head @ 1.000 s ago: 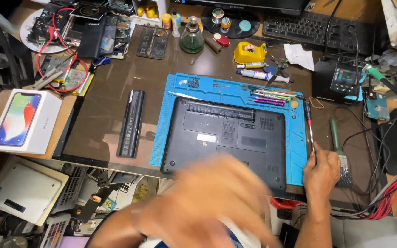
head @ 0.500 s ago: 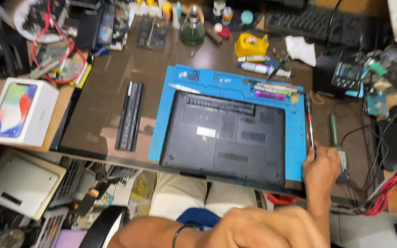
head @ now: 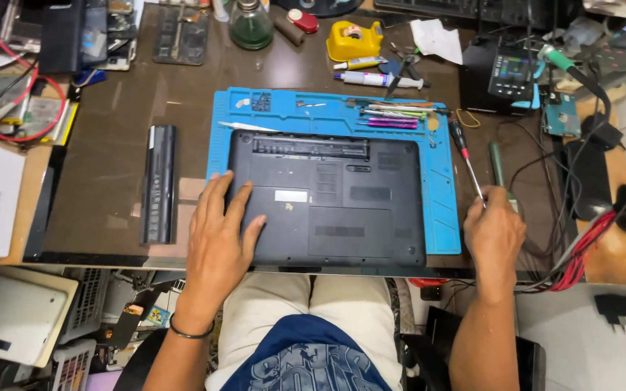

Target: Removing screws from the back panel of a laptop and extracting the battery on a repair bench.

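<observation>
While my left hand point(head: 219, 242) lies flat and spread on the underside of the black laptop point(head: 327, 199), fingers wide and gripping nothing, it pins the machine against the blue work mat point(head: 443, 195) so it cannot slide. My right hand point(head: 494, 235) is closed around a screwdriver point(head: 466, 156), its red-and-black handle pointing away from me beyond my knuckles; held so, the tool stands ready just off the laptop's right edge. A removed battery pack point(head: 159, 185) lies well to the left of my left hand, parallel to the mat and clear of the work. Loose tools point(head: 393, 116) sit along the mat's far edge, beyond my fingertips. Compared with half a second ago, my left arm has moved from near my lap onto the laptop; my right hand and screwdriver hold the same place.
</observation>
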